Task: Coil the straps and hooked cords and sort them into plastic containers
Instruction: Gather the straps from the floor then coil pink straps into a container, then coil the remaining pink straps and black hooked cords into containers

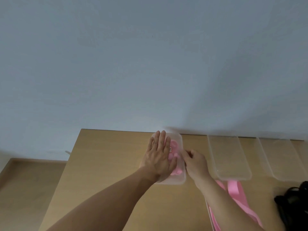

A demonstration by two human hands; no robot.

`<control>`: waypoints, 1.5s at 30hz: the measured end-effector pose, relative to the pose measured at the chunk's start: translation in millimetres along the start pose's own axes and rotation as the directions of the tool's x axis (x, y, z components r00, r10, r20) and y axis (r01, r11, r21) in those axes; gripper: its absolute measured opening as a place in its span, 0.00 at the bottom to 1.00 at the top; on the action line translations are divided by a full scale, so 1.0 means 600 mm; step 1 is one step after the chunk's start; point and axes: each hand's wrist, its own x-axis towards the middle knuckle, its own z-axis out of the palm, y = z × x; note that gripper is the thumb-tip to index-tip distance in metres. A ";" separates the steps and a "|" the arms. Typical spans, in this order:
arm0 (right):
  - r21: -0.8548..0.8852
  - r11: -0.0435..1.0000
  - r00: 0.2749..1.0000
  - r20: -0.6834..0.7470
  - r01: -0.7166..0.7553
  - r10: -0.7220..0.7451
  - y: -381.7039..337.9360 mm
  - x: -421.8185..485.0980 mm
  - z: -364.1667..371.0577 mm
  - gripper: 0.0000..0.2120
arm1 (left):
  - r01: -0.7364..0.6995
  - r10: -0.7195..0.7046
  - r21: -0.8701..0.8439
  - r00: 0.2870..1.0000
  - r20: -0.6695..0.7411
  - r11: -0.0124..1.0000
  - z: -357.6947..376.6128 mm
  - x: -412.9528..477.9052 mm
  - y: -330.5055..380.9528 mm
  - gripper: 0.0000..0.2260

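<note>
A clear plastic container (175,180) lies on the wooden table (108,164) near its far edge, with a coiled pink strap (174,149) inside. My left hand (158,157) rests flat on top of it, fingers spread and holding nothing. My right hand (196,164) pinches the container's right rim with thumb and fingertips. Whether a lid covers the container is unclear. Loose pink straps (236,192) trail across the table under my right forearm. Black cords (290,202) are bunched at the right edge of view.
Two empty clear containers (233,176) (283,164) stand to the right, along the back of the table. A plain grey wall rises behind. A lower wooden surface (25,180) sits beside the table's left edge.
</note>
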 end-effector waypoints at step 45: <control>0.381 0.918 0.990 -0.042 -0.110 0.137 0.015 -0.081 0.035 0.04 | -0.008 0.005 0.037 0.997 0.081 0.999 -0.007 0.018 -0.028 0.30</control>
